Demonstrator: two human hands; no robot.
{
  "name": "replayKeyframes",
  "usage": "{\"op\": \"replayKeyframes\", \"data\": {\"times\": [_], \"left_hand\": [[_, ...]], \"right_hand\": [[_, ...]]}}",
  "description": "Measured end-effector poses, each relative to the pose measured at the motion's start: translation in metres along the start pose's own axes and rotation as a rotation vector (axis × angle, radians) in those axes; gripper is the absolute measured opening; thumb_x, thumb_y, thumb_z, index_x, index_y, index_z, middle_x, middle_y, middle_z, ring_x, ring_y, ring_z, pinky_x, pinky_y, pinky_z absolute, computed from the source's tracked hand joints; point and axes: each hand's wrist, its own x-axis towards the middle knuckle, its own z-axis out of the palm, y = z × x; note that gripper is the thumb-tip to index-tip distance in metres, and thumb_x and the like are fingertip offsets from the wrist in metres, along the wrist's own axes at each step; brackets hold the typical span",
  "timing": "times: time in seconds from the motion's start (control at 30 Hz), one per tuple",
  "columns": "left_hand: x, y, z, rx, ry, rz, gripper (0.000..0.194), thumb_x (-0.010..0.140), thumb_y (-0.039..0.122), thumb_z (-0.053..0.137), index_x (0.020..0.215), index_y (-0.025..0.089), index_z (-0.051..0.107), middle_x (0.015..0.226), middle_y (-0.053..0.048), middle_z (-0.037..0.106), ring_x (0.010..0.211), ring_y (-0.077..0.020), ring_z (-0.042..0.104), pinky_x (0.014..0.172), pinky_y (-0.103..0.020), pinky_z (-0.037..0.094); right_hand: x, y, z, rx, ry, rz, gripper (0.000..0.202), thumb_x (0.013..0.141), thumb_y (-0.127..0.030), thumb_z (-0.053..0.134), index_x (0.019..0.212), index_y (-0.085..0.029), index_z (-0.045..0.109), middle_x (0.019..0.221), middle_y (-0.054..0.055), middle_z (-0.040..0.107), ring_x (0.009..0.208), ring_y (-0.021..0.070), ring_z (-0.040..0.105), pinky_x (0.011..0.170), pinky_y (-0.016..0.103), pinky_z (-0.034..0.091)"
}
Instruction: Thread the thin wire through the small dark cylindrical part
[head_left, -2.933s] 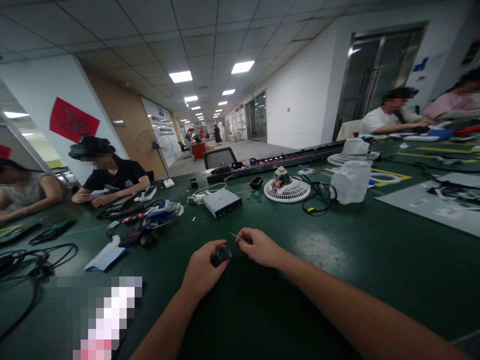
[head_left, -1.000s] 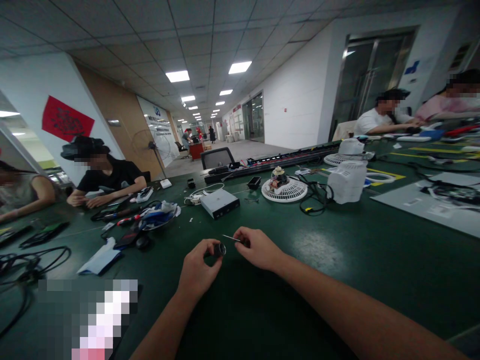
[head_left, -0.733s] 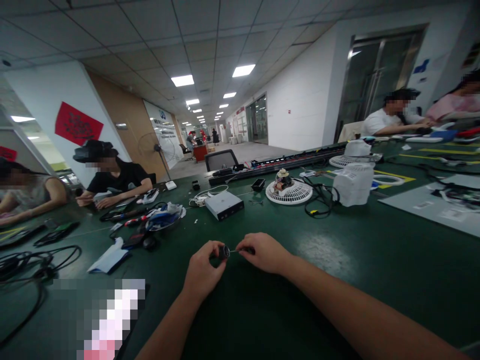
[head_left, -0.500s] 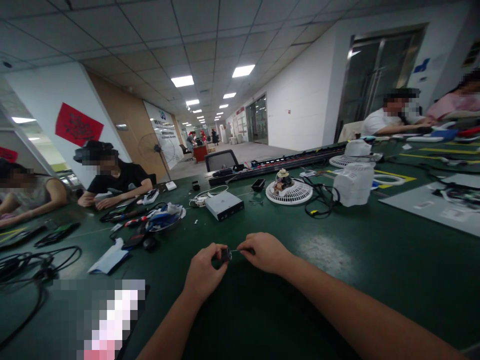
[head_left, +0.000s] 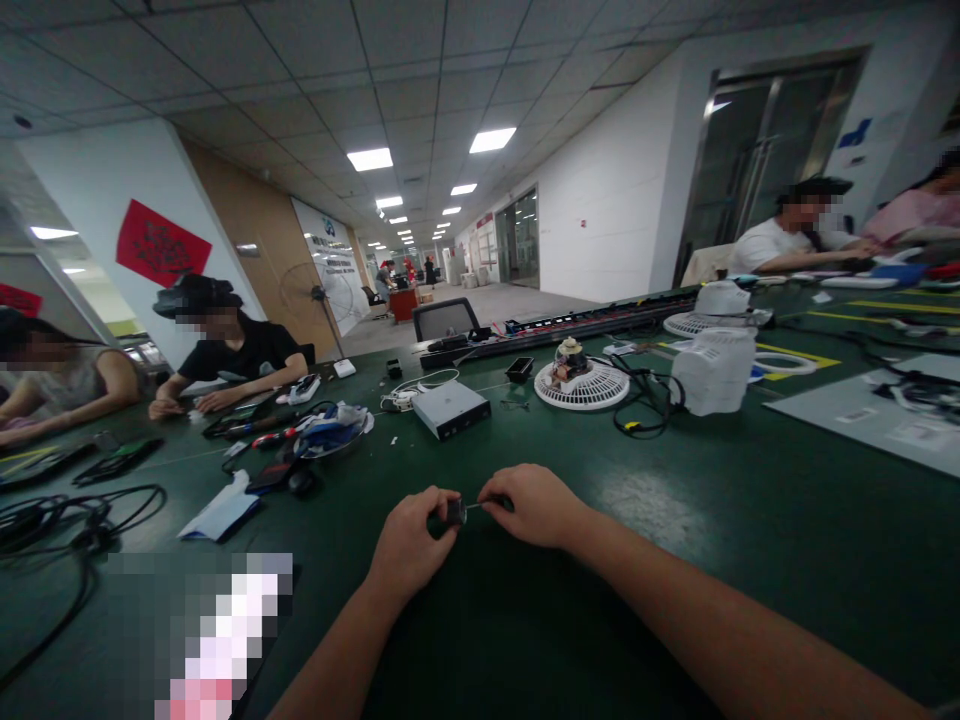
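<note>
Between thumb and fingers, my left hand pinches a small dark cylindrical part above the green table. My right hand is closed on a thin metal rod, whose left end meets or nearly meets the dark part; the exact contact is too small to tell. Beyond my hands lies a silver box-shaped drive. A white round fan grille with an exposed motor rests to its right.
At the left are a blue-white cloth, a black mouse and coiled black cables. White housing and a black cord stand at the right. People sit at the left and far right.
The view has shifted slightly, so the scene sits a little differently in the frame. Both hands keep their holds, with almost no movement. The seated person in black at the left has moved their hands.
</note>
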Motion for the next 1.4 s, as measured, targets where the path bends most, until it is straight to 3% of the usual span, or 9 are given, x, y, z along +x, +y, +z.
{"op": "replayKeyframes", "data": {"times": [0.57,0.83,1.03,1.17,1.4], "left_hand": [[-0.001,0.001,0.002,0.04,0.02,-0.022,0.022,0.072,0.011,0.061,0.073,0.024,0.043,0.1,0.0,0.072,0.091,-0.0212,0.067,0.078,-0.037,0.051],[0.0,-0.001,0.002,0.061,0.016,-0.017,0.02,0.073,0.013,0.061,0.074,0.024,0.045,0.099,-0.001,0.073,0.088,-0.0214,0.066,0.074,-0.035,0.05],[0.001,0.002,0.002,-0.001,0.015,-0.063,0.019,0.074,0.013,0.06,0.076,0.023,0.045,0.1,-0.002,0.072,0.092,-0.0202,0.067,0.08,-0.035,0.051],[0.0,0.003,0.004,-0.025,-0.01,-0.076,0.018,0.076,0.016,0.062,0.09,0.024,0.053,0.101,-0.002,0.071,0.093,-0.0201,0.067,0.083,-0.035,0.052],[-0.001,-0.004,0.004,0.013,0.002,-0.074,0.047,0.075,0.019,0.065,0.121,0.024,0.055,0.109,-0.004,0.072,0.101,-0.0218,0.068,0.092,-0.039,0.052]], "right_hand": [[-0.001,0.0,0.001,0.014,-0.037,-0.094,0.027,0.089,-0.025,0.051,0.104,-0.023,0.073,0.098,0.005,0.074,0.089,0.0215,0.066,0.078,0.032,0.046],[0.001,0.005,0.001,-0.042,-0.034,-0.035,0.025,0.088,-0.025,0.052,0.1,-0.023,0.074,0.095,0.006,0.074,0.087,0.0224,0.066,0.076,0.032,0.045],[-0.001,-0.002,-0.004,-0.042,-0.026,-0.12,0.026,0.089,-0.026,0.051,0.103,-0.023,0.073,0.097,0.004,0.074,0.085,0.0192,0.065,0.075,0.029,0.045],[0.0,-0.003,-0.005,-0.106,-0.007,-0.052,0.027,0.09,-0.027,0.049,0.104,-0.023,0.072,0.096,0.004,0.073,0.086,0.0204,0.066,0.074,0.03,0.044],[-0.001,-0.003,-0.006,-0.086,-0.072,-0.06,0.026,0.087,-0.025,0.052,0.102,-0.024,0.073,0.096,0.005,0.074,0.087,0.0208,0.066,0.075,0.03,0.045]]}}
